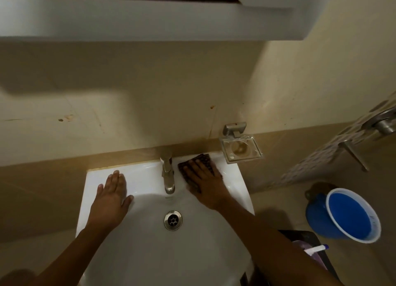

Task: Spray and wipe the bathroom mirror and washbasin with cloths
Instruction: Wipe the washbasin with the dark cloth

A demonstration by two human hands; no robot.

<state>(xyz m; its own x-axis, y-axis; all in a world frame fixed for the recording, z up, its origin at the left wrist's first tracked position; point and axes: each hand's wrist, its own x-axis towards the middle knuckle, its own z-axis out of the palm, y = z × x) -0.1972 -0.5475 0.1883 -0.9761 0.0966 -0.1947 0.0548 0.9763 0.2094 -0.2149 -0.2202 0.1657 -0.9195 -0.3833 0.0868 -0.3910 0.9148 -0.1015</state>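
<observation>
Your right hand (203,178) lies flat, fingers spread, pressing the cloth (198,160) onto the basin (233,185) ledge just right of the tap (168,174). Keep that palm flat and sweep from the tap outward along the ledge, then down into the bowl toward the drain (173,220). Your left hand (112,191) is flat on the ledge left of the tap, fingers together, thumb out; let it steady you. The mirror is cut off above; most of the cloth is hidden under your hand.
</observation>
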